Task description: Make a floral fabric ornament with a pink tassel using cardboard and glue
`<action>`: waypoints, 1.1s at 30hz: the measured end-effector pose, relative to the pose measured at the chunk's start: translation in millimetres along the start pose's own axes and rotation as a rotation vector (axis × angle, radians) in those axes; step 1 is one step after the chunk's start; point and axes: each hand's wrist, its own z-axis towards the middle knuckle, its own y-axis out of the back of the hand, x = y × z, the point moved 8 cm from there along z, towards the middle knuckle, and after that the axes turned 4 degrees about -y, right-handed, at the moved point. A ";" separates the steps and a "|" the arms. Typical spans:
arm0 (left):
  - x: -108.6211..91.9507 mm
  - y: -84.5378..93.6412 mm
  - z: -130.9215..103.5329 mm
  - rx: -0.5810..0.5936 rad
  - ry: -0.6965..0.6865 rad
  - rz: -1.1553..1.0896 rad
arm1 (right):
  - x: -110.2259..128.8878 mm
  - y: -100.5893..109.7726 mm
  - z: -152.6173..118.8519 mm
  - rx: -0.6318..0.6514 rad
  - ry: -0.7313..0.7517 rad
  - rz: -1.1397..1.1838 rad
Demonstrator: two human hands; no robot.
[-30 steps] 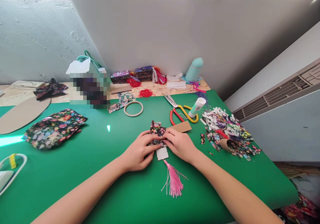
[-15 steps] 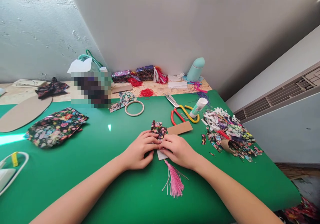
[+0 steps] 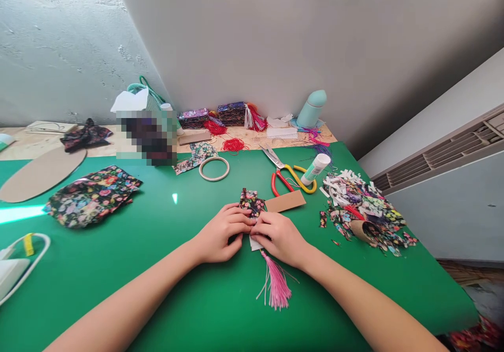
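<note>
A fabric-covered bookmark (image 3: 252, 201), black with small flowers, lies on the green mat between my hands. Its near end shows white card (image 3: 255, 243), from which a pink tassel (image 3: 277, 285) trails toward me. My left hand (image 3: 225, 232) presses its fingertips onto the left edge of the bookmark, with the thumb curled below. From the other side my right hand (image 3: 277, 236) pinches at the cloth, its fingers bent and meeting the left fingertips. Both hands cover the bookmark's middle. Just beyond my right hand a brown cardboard strip (image 3: 286, 201) touches or nearly touches the cloth.
Yellow-handled scissors (image 3: 289, 168), red-handled pliers (image 3: 274, 184) and a glue stick (image 3: 315, 169) lie beyond the cardboard. To the right is a heap of scraps (image 3: 362, 205). A tape roll (image 3: 213, 169) and floral cloth (image 3: 94, 197) are on the left; a bottle (image 3: 312, 109) stands at the back.
The view has shifted slightly, so everything sits a little further right in the picture. Both hands keep nearly the same hold on the bookmark.
</note>
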 end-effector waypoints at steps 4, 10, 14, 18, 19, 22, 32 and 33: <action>0.9 0.3 0.1 -0.003 0.007 -0.021 | -0.8 -0.8 -1.0 -0.018 -0.003 0.003; 3.9 0.5 0.6 0.017 0.035 -0.026 | 0.7 -1.8 0.0 -0.013 -0.001 -0.006; 5.3 -0.5 0.4 0.037 0.058 -0.014 | 1.9 -3.6 0.2 -0.025 0.006 -0.028; 6.4 -2.9 -0.5 0.062 0.078 0.007 | 2.7 -5.7 -1.1 -0.031 0.034 -0.025; 6.6 -3.3 -0.7 0.067 0.081 0.011 | 2.3 -6.3 -1.3 -0.026 0.038 -0.008; 6.7 -3.9 -1.0 0.075 0.084 0.019 | 0.5 -7.5 -1.3 -0.017 0.040 0.056; 7.0 -4.2 -2.6 0.074 0.085 0.010 | 0.9 -10.0 -3.4 0.007 0.034 0.175; 7.0 -4.2 -2.7 0.073 0.085 0.009 | 1.1 -9.7 -3.9 0.009 0.030 0.172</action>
